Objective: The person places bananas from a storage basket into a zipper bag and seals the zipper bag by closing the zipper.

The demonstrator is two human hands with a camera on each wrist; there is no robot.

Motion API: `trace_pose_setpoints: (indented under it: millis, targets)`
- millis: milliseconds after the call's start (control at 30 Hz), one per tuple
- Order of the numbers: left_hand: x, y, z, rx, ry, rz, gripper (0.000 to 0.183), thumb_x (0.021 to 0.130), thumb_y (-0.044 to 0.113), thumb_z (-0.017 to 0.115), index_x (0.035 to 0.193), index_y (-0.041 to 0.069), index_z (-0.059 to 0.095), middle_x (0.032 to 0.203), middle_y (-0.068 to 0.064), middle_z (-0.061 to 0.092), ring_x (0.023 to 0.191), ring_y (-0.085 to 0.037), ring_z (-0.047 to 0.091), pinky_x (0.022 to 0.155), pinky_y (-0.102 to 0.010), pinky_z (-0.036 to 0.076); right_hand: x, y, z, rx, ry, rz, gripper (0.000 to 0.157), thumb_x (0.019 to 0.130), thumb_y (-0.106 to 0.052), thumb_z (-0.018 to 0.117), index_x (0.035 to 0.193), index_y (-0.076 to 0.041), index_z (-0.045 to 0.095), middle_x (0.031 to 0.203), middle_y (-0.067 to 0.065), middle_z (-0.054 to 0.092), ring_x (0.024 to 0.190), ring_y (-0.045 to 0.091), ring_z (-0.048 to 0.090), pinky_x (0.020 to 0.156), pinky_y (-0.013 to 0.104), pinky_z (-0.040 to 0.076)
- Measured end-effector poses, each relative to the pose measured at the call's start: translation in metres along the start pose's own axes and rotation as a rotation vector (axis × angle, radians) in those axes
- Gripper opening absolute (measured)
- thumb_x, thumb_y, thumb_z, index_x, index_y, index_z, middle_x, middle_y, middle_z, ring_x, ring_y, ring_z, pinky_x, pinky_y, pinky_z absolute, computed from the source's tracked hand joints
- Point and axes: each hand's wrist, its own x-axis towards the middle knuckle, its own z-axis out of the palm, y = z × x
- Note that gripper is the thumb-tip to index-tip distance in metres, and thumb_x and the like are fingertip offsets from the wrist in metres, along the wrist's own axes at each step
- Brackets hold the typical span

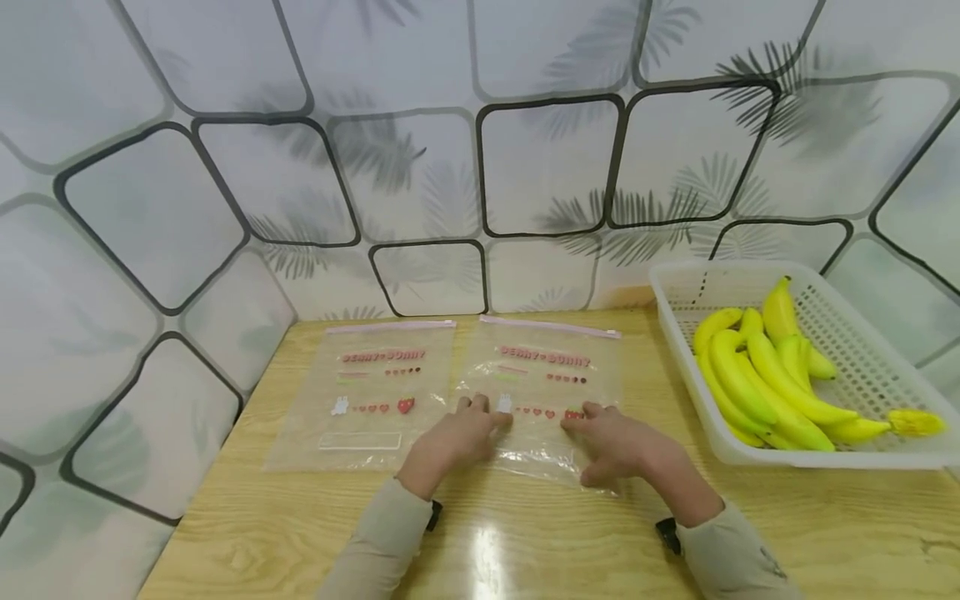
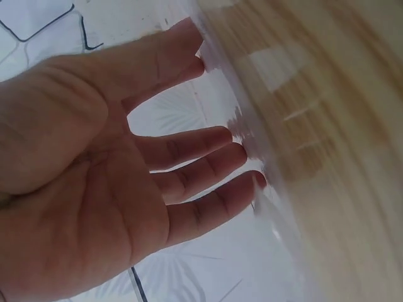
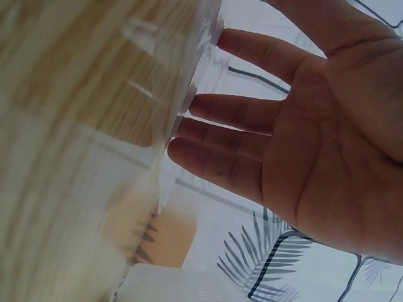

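Two clear zip bags lie flat side by side, printed with red lettering, hearts and a white bunny. My left hand rests its fingertips on the left side of the right-hand bag. On that bag's right side, the fingertips of my right hand touch the film near a printed strawberry. Both wrist views show fairly straight, spread fingers with their tips against the plastic. The left-hand bag lies next to my left hand, its slider strip toward the wall.
At the right stands a white perforated basket with several yellow bananas in it. A patterned wall closes off the back and left of the wooden table.
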Motion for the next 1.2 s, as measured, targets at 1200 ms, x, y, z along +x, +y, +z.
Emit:
trace_pose_setpoints:
  millis: [1200]
  targets:
    - [0.0,-0.002,-0.007,0.07,0.013,0.073,0.041,0.087,0.014,0.075,0.126,0.019,0.064,0.139,-0.012,0.051,0.124,-0.032,0.05,0.099,-0.049,0.047,0.005,0.015,-0.003,0.017,0.05,-0.012,0.075,0.073,-0.022,0.085,0.138,-0.004,0.053,0.152,0.035,0.03,0.139,0.054,0.029,0.108,0.066,0.031]
